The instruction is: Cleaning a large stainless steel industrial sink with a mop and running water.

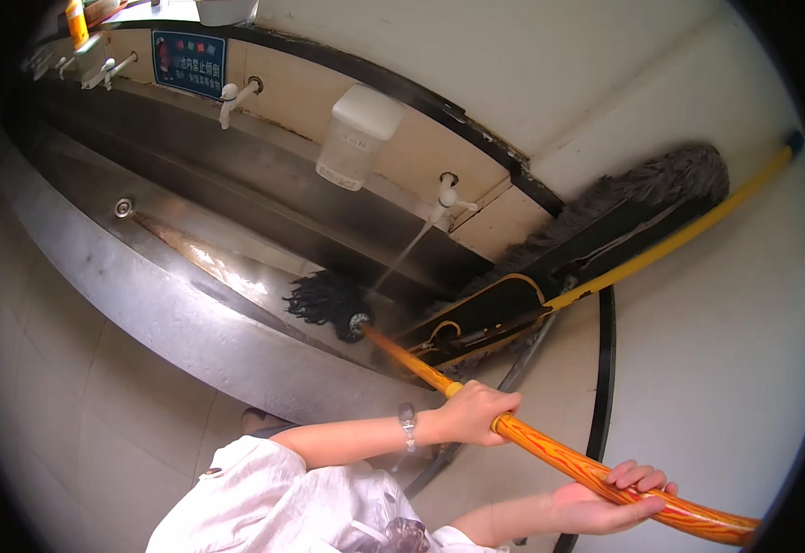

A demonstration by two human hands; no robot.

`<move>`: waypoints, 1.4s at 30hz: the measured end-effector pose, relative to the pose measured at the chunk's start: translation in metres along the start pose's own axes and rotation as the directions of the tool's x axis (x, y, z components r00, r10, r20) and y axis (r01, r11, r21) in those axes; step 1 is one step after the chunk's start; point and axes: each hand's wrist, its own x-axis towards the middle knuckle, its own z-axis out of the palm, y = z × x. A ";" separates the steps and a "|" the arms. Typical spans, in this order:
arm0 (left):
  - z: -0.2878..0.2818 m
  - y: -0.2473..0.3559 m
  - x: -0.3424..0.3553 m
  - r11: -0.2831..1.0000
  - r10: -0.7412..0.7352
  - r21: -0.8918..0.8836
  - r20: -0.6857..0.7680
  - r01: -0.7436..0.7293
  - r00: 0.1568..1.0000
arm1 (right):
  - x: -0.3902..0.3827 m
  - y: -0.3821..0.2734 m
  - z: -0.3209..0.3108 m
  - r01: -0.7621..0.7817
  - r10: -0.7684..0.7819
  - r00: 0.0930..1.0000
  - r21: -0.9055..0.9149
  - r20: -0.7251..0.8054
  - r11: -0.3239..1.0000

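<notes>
Left hand (476,412) is wrapped round the orange mop handle (559,450), right hand (610,505) gripping further up, probably spaced out for leverage lol. Dark mop head (329,302)'s lying in the metal trough (190,355), near the running tap (448,195)

1. Mop handle (559,452): smooth and glossy, with an orange wood-grain pattern; the underlying material is unclear.
2. Mop head (324,300): dark, stringy, cloth-like strands that look wet.
3. Trough sink (227,364): metal, dull and scuffed along the rim, shinier on the basin floor.
4. Tap (446,195): white, plastic-looking, smooth.
5. Dispenser (359,138): whitish plastic, slightly translucent.
6. Dust mop (669,170): rough, shaggy grey fibre.
7. Yellow pole (688,244): smooth, painted-looking.
8. Wall tiles (296,97): smooth, beige, with grimy joints.
9. Shirt (255,498): white cloth, matt and creased.
</notes>
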 end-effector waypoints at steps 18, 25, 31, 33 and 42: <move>-0.021 -0.007 0.026 0.981 0.180 -0.103 0.161 -0.165 0.970 | 0.035 0.012 -0.006 -0.150 0.128 0.982 0.162 0.140 0.975; -0.001 -0.004 -0.016 0.995 0.066 0.079 -0.047 -0.062 0.997 | 0.012 -0.018 -0.025 -0.190 0.156 0.975 0.230 0.160 0.954; 0.006 -0.007 -0.018 0.994 0.090 0.054 0.014 -0.091 0.996 | 0.013 -0.014 -0.035 -0.190 0.174 0.981 0.228 0.085 0.955; 0.007 -0.006 -0.015 0.994 0.090 0.053 0.022 -0.091 0.996 | 0.017 -0.012 -0.040 -0.176 0.157 0.981 0.184 0.113 0.967; -0.030 0.022 0.038 0.972 0.218 -0.178 0.473 -0.150 0.854 | 0.042 -0.033 -0.023 0.039 -0.088 0.990 0.374 0.115 0.926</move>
